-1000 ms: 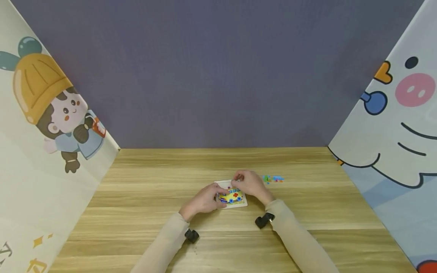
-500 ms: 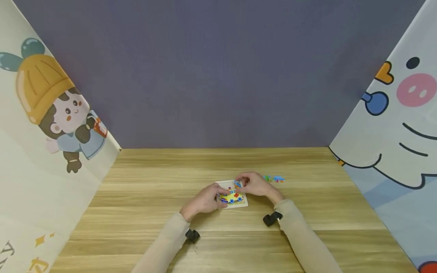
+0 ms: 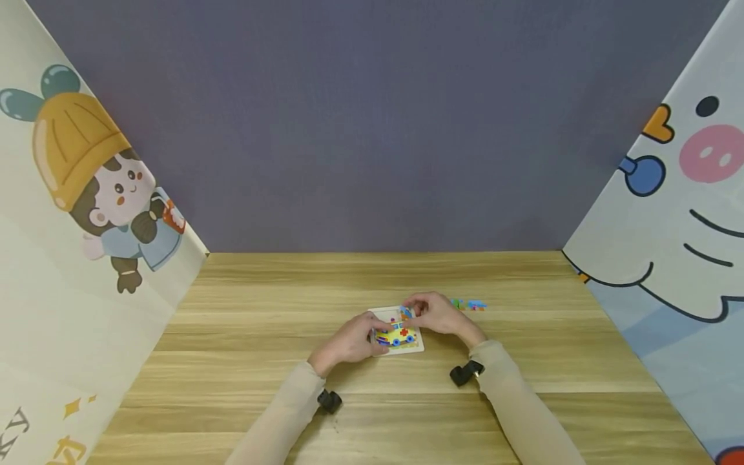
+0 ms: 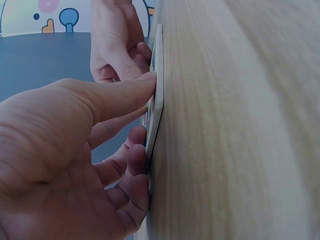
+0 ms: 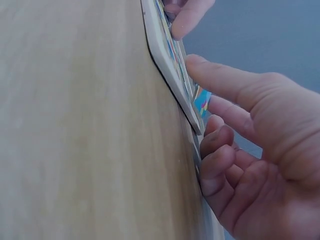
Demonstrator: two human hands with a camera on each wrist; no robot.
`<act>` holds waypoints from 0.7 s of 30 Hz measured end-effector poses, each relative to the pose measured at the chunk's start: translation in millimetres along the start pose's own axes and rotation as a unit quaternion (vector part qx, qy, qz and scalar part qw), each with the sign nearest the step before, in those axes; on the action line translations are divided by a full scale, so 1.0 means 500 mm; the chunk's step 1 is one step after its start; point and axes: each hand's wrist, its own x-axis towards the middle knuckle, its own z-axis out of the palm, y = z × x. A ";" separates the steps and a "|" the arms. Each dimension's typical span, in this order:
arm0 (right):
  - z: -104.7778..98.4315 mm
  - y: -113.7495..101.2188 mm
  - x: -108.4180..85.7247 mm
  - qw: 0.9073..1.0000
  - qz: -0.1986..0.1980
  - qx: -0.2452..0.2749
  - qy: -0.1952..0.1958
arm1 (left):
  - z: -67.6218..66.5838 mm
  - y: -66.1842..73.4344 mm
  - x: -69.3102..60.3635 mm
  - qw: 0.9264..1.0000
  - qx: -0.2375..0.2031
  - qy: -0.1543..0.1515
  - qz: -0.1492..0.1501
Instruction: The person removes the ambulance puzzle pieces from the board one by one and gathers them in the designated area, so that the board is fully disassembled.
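A small white-edged jigsaw puzzle board (image 3: 414, 347) lies on the table, showing a yellow ambulance with a red cross. My left hand (image 3: 351, 339) grips its left side, thumb and fingers spread across the picture and edge. At the board's upper right corner, my right hand (image 3: 438, 314) pinches a blue and orange puzzle piece (image 3: 405, 314). The right wrist view shows this puzzle piece (image 5: 202, 101) tilted up from the board by the index finger, the thumb above it. Part of the picture is hidden under the fingers.
Several loose puzzle pieces (image 3: 475, 305), blue and green, lie on the wooden table (image 3: 279, 284) just beyond my right hand. A dark grey partition (image 3: 372, 129) rises at the back, and cartoon-printed panels flank both sides.
My right hand has shifted slightly right and lower over the board's upper right corner, bringing the blue and orange piece into sight there. The left hand keeps its hold.
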 end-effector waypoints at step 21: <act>-0.014 -0.001 -0.020 0.999 0.032 0.021 0.028 | -0.001 0.004 -0.003 1.000 0.002 0.005 0.003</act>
